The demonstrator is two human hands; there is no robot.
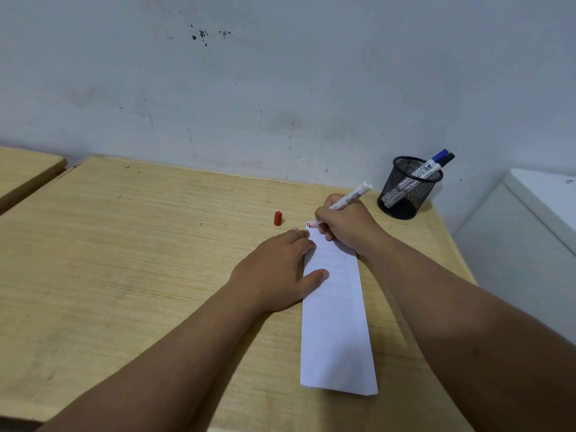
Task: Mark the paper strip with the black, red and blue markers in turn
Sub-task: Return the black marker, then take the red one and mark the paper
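The right hand [346, 227] has its fingers [327, 232] clenched around the red marker [346, 201], whose red tip touches the far left corner of the paper strip [335, 322]; the white barrel slants away toward 1 o'clock. A short dark mark and a red one sit at that corner. The left hand [277, 272] lies flat and released, grasping nothing, its fingertips and thumb pressing the strip's left edge just below the tip.

The strip runs lengthwise from the marker tip toward 6 o'clock on the wooden counter [124, 260]. The red cap [278, 218] stands alone on the counter at 9 o'clock from the tip, near but apart. At 2 o'clock from the right hand, a black mesh cup [405, 194] near the counter's far right corner holds the blue marker [431, 165] and the black marker [449, 158], both capped and leaning right.
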